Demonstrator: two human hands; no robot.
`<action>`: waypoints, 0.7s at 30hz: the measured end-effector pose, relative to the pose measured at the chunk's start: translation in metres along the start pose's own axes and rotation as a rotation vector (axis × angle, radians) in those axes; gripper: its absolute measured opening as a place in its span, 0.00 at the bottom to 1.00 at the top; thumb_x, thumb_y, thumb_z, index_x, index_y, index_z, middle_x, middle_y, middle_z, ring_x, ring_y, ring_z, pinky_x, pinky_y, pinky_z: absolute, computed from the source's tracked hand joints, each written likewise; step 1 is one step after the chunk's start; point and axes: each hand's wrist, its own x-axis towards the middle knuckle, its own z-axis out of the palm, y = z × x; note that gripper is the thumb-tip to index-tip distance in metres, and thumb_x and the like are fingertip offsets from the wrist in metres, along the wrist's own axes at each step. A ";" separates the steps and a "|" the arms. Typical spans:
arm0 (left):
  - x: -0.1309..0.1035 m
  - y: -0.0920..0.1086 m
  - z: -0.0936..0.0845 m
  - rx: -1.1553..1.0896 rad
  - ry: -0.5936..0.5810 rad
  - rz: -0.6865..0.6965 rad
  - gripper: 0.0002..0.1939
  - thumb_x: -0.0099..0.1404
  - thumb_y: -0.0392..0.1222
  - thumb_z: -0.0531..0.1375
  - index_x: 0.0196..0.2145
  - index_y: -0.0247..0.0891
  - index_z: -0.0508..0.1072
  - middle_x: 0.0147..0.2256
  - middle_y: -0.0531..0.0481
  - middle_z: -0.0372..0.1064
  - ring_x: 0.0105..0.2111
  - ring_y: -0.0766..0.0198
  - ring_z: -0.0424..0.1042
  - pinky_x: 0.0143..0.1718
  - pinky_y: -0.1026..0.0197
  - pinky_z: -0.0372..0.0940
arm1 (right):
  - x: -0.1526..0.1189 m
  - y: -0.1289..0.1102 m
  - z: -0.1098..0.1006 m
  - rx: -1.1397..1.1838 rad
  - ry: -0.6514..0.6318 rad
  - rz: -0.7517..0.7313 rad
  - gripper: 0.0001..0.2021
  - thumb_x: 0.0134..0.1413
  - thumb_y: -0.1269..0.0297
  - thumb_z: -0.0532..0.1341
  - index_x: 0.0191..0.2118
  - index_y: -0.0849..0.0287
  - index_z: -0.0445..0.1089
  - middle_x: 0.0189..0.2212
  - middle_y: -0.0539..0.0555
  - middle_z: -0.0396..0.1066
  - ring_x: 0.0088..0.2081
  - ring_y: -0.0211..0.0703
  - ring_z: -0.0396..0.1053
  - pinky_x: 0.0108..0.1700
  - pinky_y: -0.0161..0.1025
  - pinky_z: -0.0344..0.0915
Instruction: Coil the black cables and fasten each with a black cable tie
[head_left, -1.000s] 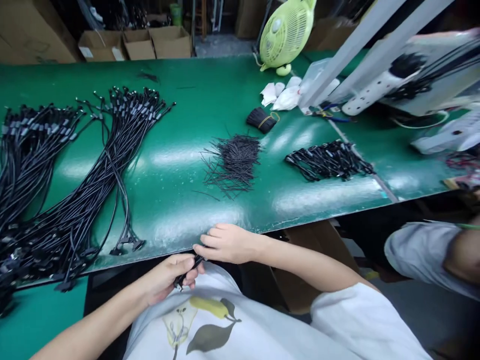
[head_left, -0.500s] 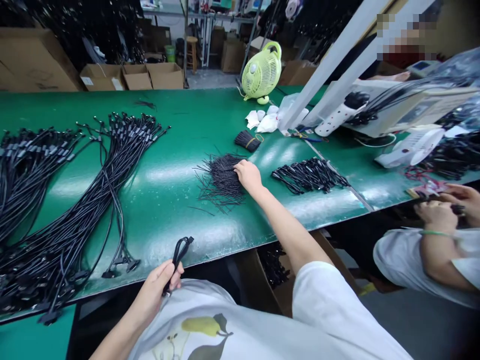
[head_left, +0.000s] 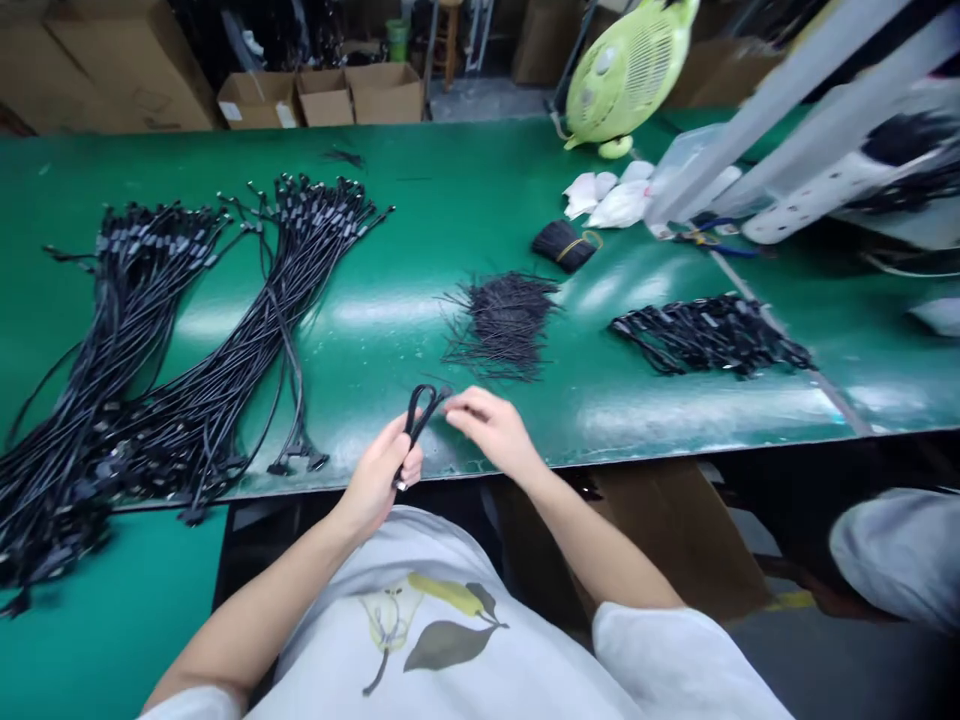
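A folded black cable (head_left: 421, 408) is gripped in my left hand (head_left: 379, 470), its loop sticking up above the fingers. Close to the right of that loop is my right hand (head_left: 487, 428), thumb and fingertips pinched together; whatever they hold is too small to make out. Behind my hands lies a loose pile of thin black ties (head_left: 510, 318). A bundle of ties (head_left: 566, 246) with a yellow band sits beyond the pile. Folded black cables (head_left: 709, 335) form a row to the right.
Long black cables (head_left: 255, 330) spread over the left of the green table (head_left: 420, 240). A green fan (head_left: 630, 75), white crumpled pieces (head_left: 619, 200), pliers (head_left: 712, 240) and slanting white posts (head_left: 780, 110) stand or lie at the back right. A person's sleeve (head_left: 900, 550) shows at right.
My right hand has left the pile of ties and come back beside the cable in my left hand. The view has shifted, and the other person's hands are out of view.
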 end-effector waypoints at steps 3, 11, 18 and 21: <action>0.003 -0.001 -0.005 0.180 0.029 0.107 0.21 0.65 0.52 0.58 0.48 0.34 0.71 0.23 0.57 0.54 0.21 0.72 0.52 0.23 0.67 0.50 | -0.030 -0.024 0.031 -0.037 -0.089 -0.103 0.09 0.62 0.65 0.55 0.37 0.60 0.73 0.31 0.53 0.70 0.31 0.37 0.67 0.33 0.34 0.64; -0.003 0.006 -0.031 1.021 0.155 0.484 0.14 0.67 0.41 0.52 0.43 0.38 0.76 0.37 0.46 0.73 0.38 0.59 0.69 0.45 0.58 0.62 | -0.008 -0.041 0.030 -0.737 -0.088 -0.976 0.14 0.62 0.75 0.50 0.46 0.64 0.72 0.49 0.61 0.71 0.49 0.45 0.67 0.51 0.42 0.62; -0.005 0.011 -0.050 0.416 0.006 -0.043 0.13 0.60 0.40 0.60 0.40 0.31 0.77 0.20 0.56 0.61 0.22 0.70 0.59 0.27 0.65 0.57 | 0.012 -0.058 0.033 -0.875 -0.215 -1.417 0.18 0.57 0.80 0.47 0.39 0.66 0.73 0.39 0.63 0.74 0.41 0.50 0.69 0.49 0.48 0.62; 0.003 0.006 -0.060 0.157 -0.017 -0.138 0.09 0.55 0.37 0.64 0.35 0.31 0.76 0.19 0.57 0.61 0.19 0.73 0.58 0.22 0.67 0.53 | 0.017 -0.043 0.030 -0.796 -0.243 -1.506 0.22 0.53 0.81 0.45 0.39 0.60 0.74 0.39 0.61 0.74 0.42 0.52 0.69 0.49 0.49 0.62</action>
